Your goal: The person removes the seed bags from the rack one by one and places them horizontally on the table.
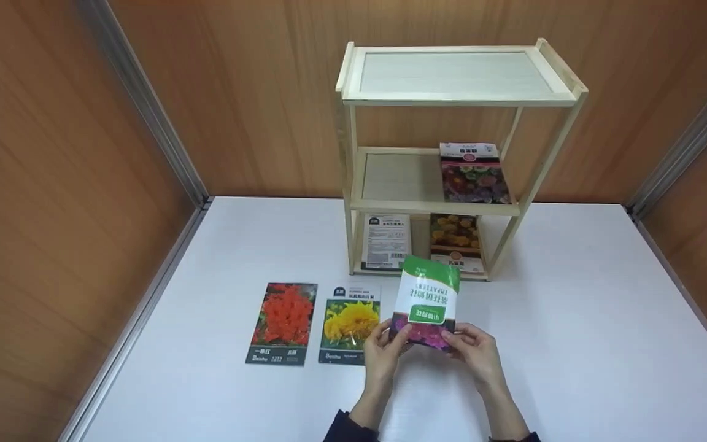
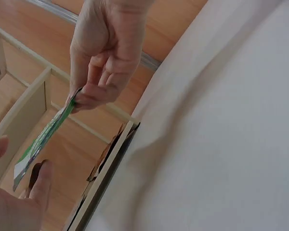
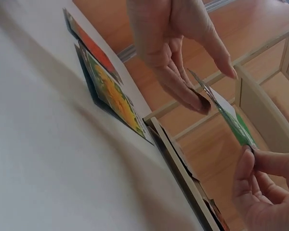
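Note:
A green and white flower seed packet (image 1: 428,294), with pink blooms at its near end and upside-down print, is held above the table in front of the shelf. My right hand (image 1: 475,353) pinches its near right corner between thumb and fingers; the right wrist view shows this pinch (image 3: 267,185) too. My left hand (image 1: 384,353) is at the near left corner. In both wrist views its thumb and fingers are spread around the packet's edge, with a gap showing. A yellow-flower packet (image 1: 350,325) lies partly behind the left hand, beside a red-flower packet (image 1: 282,322).
A pale wooden three-tier shelf (image 1: 433,209) stands at the back. Its middle tier bears a dark-flower packet (image 1: 475,175). On the bottom tier lie a white printed packet (image 1: 386,240) and an orange-flower packet (image 1: 455,236). Wood-look panels (image 1: 255,123) enclose the white table (image 1: 206,307).

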Action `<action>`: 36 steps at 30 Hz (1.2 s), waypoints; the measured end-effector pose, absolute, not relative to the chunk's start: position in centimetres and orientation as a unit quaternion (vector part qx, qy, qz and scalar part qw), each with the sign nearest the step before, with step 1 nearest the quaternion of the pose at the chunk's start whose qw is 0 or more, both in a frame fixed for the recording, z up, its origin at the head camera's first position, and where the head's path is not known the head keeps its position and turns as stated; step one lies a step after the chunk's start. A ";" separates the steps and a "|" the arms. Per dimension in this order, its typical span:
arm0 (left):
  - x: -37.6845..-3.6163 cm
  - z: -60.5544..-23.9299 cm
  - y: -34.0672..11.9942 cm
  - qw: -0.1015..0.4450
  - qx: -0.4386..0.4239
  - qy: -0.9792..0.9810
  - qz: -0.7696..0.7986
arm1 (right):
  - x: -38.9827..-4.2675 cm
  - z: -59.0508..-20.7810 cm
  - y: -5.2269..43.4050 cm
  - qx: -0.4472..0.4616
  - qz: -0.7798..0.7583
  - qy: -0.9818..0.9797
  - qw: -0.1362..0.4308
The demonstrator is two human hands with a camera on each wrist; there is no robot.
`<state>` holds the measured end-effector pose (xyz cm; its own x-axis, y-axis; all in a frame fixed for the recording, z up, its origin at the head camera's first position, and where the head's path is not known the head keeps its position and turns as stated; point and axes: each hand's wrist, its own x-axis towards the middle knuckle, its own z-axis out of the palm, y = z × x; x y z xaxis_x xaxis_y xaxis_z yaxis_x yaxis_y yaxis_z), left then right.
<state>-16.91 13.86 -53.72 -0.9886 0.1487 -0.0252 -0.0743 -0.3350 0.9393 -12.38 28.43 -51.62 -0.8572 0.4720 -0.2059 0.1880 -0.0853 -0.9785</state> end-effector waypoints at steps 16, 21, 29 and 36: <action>-15.3 -53.0 15.2 0.028 -0.058 0.515 0.855 | -12.5 -52.0 26.5 -0.232 0.711 -0.656 0.099; -15.8 -53.0 14.4 0.040 -0.022 0.524 0.851 | -12.3 -51.8 27.2 -0.193 0.719 -0.667 0.041; -16.4 -52.8 12.8 0.104 0.006 0.544 0.832 | -12.7 -50.5 30.2 -0.172 0.719 -0.673 0.017; -17.1 -52.4 11.0 0.188 0.052 0.556 0.808 | -12.5 -50.0 33.1 -0.191 0.694 -0.694 0.025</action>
<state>-17.12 10.99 -52.44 -0.9238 0.3619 -0.1248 -0.2455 -0.3100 0.9185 -12.52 33.07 -49.98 -0.9256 0.2996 -0.2312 0.2310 -0.0365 -0.9723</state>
